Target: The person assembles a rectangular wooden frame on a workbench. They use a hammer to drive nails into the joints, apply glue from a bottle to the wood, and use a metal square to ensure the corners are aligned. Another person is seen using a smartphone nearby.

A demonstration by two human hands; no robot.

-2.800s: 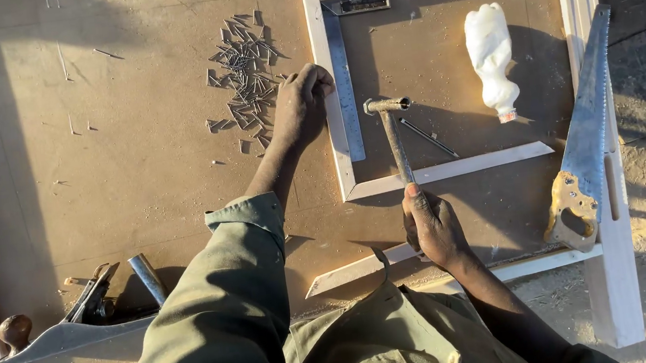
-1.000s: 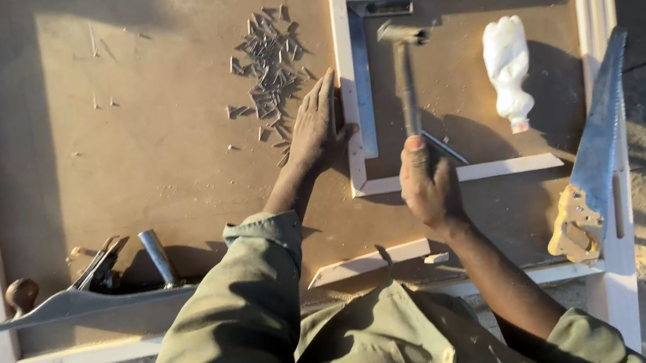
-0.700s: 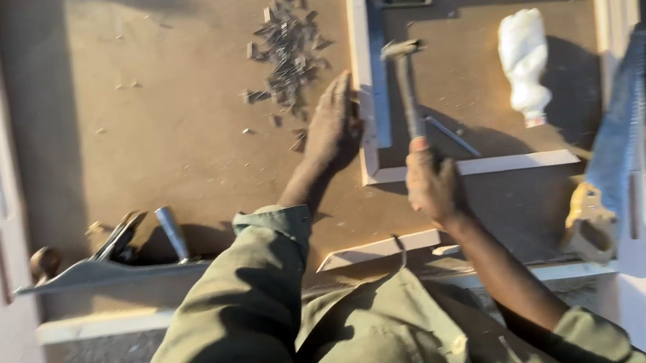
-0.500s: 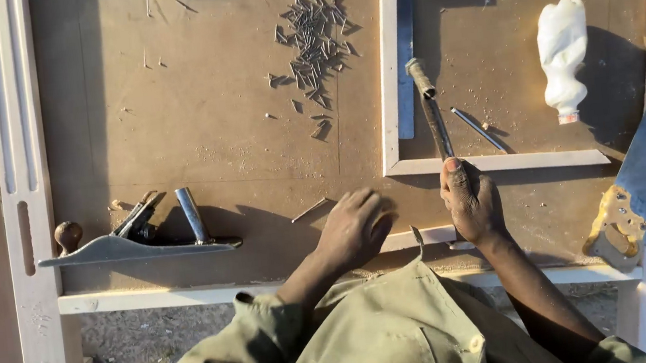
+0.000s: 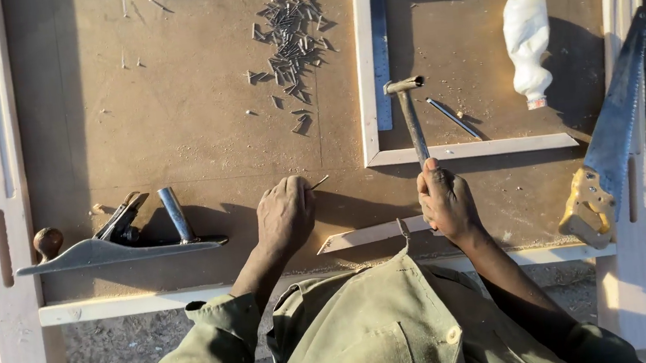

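My right hand grips the handle of a metal hammer, whose head points away from me over a pale wooden frame. My left hand rests closed on the brown board, near the front edge, pinching a single nail that sticks out to its right. A loose wooden strip lies between my two hands. A heap of nails lies farther back, left of the frame.
A hand plane sits at the left front. A steel square and a punch-like rod lie inside the frame, beside a white bottle. A handsaw lies along the right rail.
My left hand came away from the frame's left side and moved back toward me, now holding a nail. The hammer hand drew back slightly toward the front edge. The view shifted right.
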